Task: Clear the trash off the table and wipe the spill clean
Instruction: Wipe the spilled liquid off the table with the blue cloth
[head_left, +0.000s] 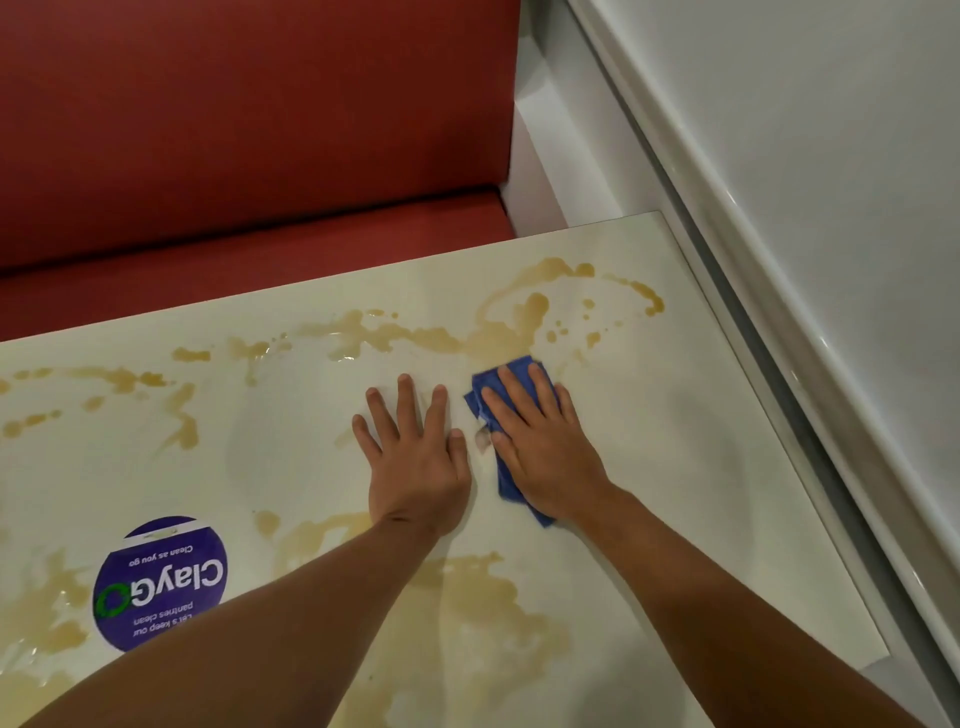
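A white table (701, 426) carries a brown liquid spill (498, 332) that runs in streaks along its far side, with more patches near me at the front. My right hand (540, 447) presses flat on a folded blue cloth (506, 483) just below the far streak. My left hand (415, 457) lies flat on the bare tabletop beside it, fingers spread. No trash shows on the table.
A round purple ClayGo sticker (161, 582) is stuck on the table at the front left. A red bench seat (249, 130) stands beyond the far edge. A white wall with a ledge (779, 291) runs along the table's right side.
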